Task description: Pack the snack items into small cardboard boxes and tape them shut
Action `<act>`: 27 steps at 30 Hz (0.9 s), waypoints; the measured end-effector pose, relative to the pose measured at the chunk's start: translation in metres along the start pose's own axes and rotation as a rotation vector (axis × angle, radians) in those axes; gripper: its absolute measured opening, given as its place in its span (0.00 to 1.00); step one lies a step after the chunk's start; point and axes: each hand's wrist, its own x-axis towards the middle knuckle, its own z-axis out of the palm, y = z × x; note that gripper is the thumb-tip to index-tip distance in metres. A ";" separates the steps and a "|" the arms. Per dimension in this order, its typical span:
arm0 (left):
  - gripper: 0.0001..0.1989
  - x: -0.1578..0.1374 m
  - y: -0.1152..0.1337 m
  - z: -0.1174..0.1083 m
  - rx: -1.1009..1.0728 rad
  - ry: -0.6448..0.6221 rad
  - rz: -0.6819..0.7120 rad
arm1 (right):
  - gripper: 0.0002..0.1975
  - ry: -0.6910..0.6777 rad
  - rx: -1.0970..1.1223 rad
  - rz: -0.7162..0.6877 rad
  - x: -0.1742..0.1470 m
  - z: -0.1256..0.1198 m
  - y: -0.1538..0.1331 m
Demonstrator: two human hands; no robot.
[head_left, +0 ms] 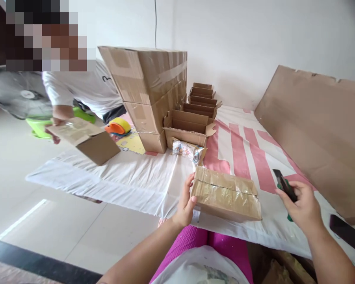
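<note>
A taped cardboard box point(226, 193) lies on the cloth-covered table right in front of me. My left hand point(186, 203) grips its left end, thumb on the near side and fingers round the far edge. Off to the right of the box, my right hand point(303, 201) is closed round a dark utility knife point(285, 187) with green parts, held above the cloth. Whether its blade is out I cannot tell. Beyond the box lies a printed plastic packet point(187, 150), against an open cardboard box point(187, 125).
Stacked closed cartons point(156, 90) stand at the back, with a row of open boxes behind. A large cardboard sheet point(316, 134) leans at right; a dark phone-like object point(347, 232) lies nearby. At left another person holds a carton point(88, 140) near a tape roll point(118, 127) and a fan point(23, 92).
</note>
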 end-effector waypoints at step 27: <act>0.20 0.008 -0.005 0.001 0.277 0.124 0.225 | 0.21 -0.348 -0.356 -1.071 0.042 0.019 -0.202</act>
